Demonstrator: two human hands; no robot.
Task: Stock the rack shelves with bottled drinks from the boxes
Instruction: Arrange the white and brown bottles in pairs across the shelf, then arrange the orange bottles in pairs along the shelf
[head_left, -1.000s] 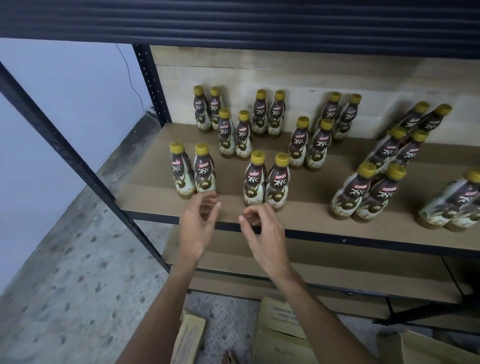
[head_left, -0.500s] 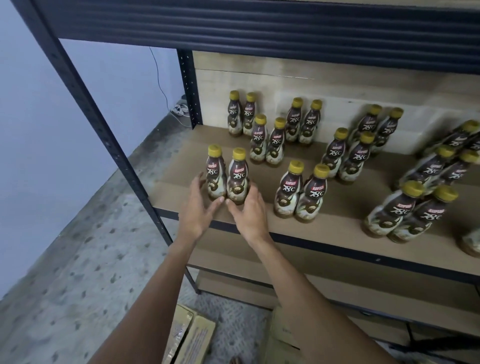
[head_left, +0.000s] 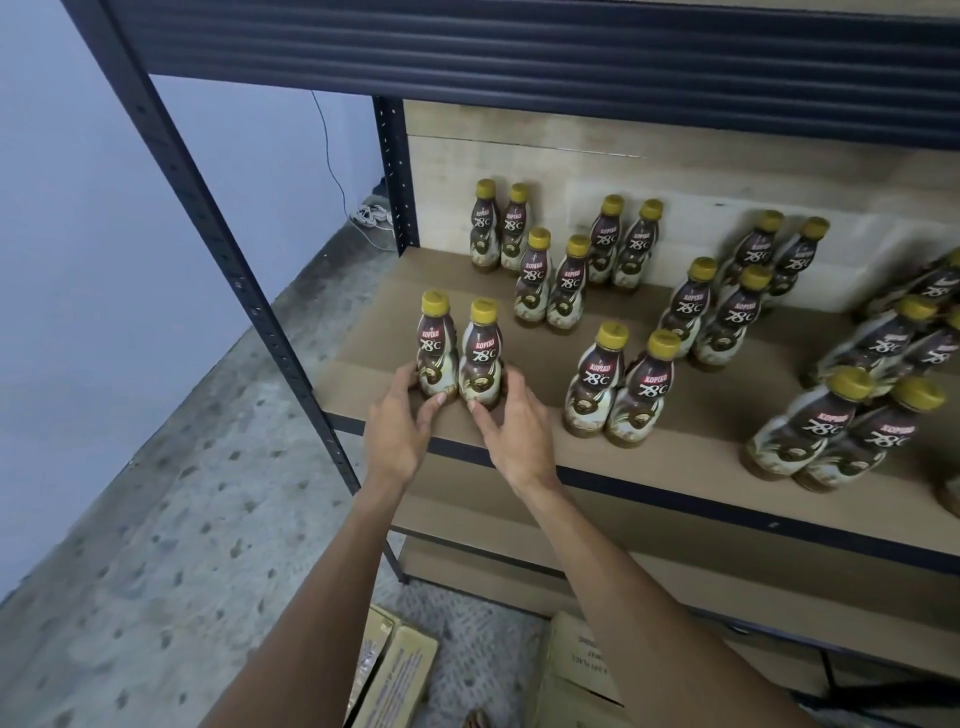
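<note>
The left bottle (head_left: 435, 347) and right bottle (head_left: 481, 358) stood upright and touching, near the front left corner of the shelf (head_left: 363, 338). The left hand (head_left: 397, 423) curled round the first's base and the right hand (head_left: 517, 434) round the second's, though how firmly was unclear.

Your left hand (head_left: 400, 423), curled round the front-left bottle (head_left: 435, 345), hides its base; your right hand (head_left: 514, 431) does the same to the neighbour bottle (head_left: 480, 358). At the right end of the shelf (head_left: 363, 364) the far-right bottles (head_left: 930, 306) are smeared and cut off by the frame. The two boxes (head_left: 397, 670) on the floor (head_left: 156, 519) run off the bottom edge, their print too small to read. Your right forearm (head_left: 623, 597) hides part of the lower shelf (head_left: 779, 582).
</note>
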